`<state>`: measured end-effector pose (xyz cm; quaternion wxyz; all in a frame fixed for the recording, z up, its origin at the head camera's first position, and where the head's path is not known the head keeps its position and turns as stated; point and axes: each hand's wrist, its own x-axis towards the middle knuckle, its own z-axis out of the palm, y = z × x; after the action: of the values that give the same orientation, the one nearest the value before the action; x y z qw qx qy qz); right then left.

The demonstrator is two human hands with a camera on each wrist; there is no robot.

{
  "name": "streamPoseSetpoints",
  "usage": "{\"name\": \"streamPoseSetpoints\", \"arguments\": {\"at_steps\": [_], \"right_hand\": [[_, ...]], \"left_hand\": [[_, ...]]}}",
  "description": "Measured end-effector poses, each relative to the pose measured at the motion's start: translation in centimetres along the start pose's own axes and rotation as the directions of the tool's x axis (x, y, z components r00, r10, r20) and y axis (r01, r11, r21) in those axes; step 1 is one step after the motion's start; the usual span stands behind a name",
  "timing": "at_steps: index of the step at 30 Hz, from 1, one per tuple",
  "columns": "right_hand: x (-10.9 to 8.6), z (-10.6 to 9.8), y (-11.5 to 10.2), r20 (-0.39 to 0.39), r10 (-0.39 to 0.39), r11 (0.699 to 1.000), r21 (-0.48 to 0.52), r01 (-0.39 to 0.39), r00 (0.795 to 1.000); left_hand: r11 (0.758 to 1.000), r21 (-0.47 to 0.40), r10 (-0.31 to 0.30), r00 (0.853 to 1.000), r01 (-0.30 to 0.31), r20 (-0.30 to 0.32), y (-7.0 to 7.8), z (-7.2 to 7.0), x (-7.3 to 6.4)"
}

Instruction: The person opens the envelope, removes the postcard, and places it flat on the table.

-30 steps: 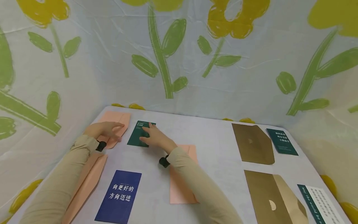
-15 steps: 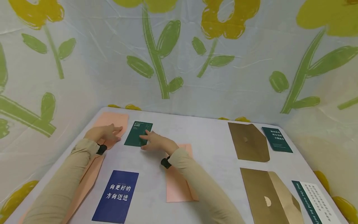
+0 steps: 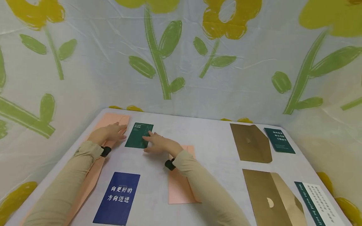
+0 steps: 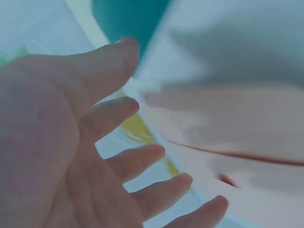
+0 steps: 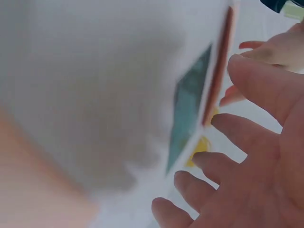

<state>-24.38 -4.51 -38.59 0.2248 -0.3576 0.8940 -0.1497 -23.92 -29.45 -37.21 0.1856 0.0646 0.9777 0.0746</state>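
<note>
At the table's back left, my left hand hovers over a pink envelope. Its fingers look spread in the left wrist view, with nothing between them. My right hand is over the near right corner of a dark green card with white print. Whether its fingertips touch the card cannot be told. In the right wrist view its fingers are loosely extended and hold nothing. Another pink envelope lies partly under the left sleeve, and a third pink envelope under the right forearm.
A dark blue card with white characters lies at the front left. On the right are two gold-brown envelopes, one behind and one in front. Beside them lie a green card and a green-and-white card. Flower-printed cloth surrounds the table.
My right hand has drawn back toward me, uncovering more of the green card. The left hand has shifted slightly right over the pink envelope. The head view has turned slightly right.
</note>
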Motion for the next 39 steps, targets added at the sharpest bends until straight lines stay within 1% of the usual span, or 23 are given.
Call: {"name": "streamPoseSetpoints", "arguments": {"at_steps": [2, 5, 8, 11, 13, 16, 17, 21, 23, 25, 29, 31, 34, 37, 39], "right_hand": [[-0.9, -0.8, 0.7, -0.022, -0.017, 1.000, -0.007, 0.017, 1.000], [-2.9, -2.4, 1.9, -0.060, -0.020, 1.000, -0.003, 0.020, 0.998], [-5.3, -4.0, 3.1, -0.104, -0.023, 1.000, 0.003, 0.024, 0.994], [-7.6, -5.0, 4.5, -0.144, -0.032, 0.999, -0.018, 0.030, 0.989], [-9.2, -5.5, 5.4, -0.167, -0.042, 0.999, -0.029, 0.038, 0.985], [-11.9, -5.8, 6.5, -0.194, -0.048, 0.998, -0.041, 0.040, 0.980], [-12.8, -5.9, 6.8, -0.208, -0.052, 0.998, -0.041, 0.045, 0.977], [-16.2, -5.7, 7.8, -0.253, -0.064, 0.997, -0.046, 0.054, 0.965], [-17.7, -5.3, 8.1, -0.270, -0.072, 0.997, -0.048, 0.061, 0.960], [-18.9, -4.8, 8.3, -0.274, -0.071, 0.997, -0.040, 0.063, 0.959], [-20.4, -3.5, 8.4, -0.281, -0.084, 0.996, -0.037, 0.076, 0.956], [-20.9, -2.6, 8.5, -0.285, -0.088, 0.996, -0.046, 0.078, 0.955], [-21.2, -1.0, 8.7, -0.280, -0.084, 0.996, -0.045, 0.074, 0.956], [-21.1, 0.5, 8.6, -0.248, -0.048, 0.999, 0.007, 0.052, 0.968], [-21.0, 1.3, 8.6, -0.213, -0.015, 0.998, 0.051, 0.027, 0.977]], "left_hand": [[1.000, 0.013, 0.009, 0.999, -0.009, -0.033, 1.6, -0.5, 0.0], [0.998, 0.046, 0.049, 0.994, -0.044, -0.095, 4.6, -1.2, 0.0], [0.990, 0.097, 0.118, 0.981, -0.104, -0.156, 8.2, -1.5, -0.2], [0.975, 0.143, 0.197, 0.961, -0.171, -0.194, 11.6, -1.4, -0.7], [0.965, 0.160, 0.236, 0.951, -0.206, -0.201, 13.7, -1.1, -1.2], [0.948, 0.158, 0.303, 0.931, -0.275, -0.203, 16.4, -0.1, -1.8], [0.943, 0.150, 0.323, 0.926, -0.296, -0.198, 17.1, 0.4, -2.0], [0.931, 0.076, 0.365, 0.915, -0.357, -0.171, 19.8, 2.3, -2.7], [0.929, 0.061, 0.371, 0.917, -0.366, -0.149, 20.8, 3.4, -2.9], [0.928, 0.058, 0.372, 0.919, -0.368, -0.133, 21.5, 4.4, -3.1], [0.932, 0.072, 0.361, 0.927, -0.355, -0.102, 22.0, 6.1, -3.5], [0.931, 0.079, 0.364, 0.926, -0.357, -0.100, 22.1, 6.8, -3.7], [0.929, 0.075, 0.368, 0.926, -0.362, -0.089, 22.1, 7.5, -4.0], [0.937, 0.045, 0.349, 0.935, -0.347, -0.065, 22.2, 7.9, -4.3], [0.942, 0.031, 0.335, 0.941, -0.334, -0.048, 22.2, 8.2, -4.2]]}}
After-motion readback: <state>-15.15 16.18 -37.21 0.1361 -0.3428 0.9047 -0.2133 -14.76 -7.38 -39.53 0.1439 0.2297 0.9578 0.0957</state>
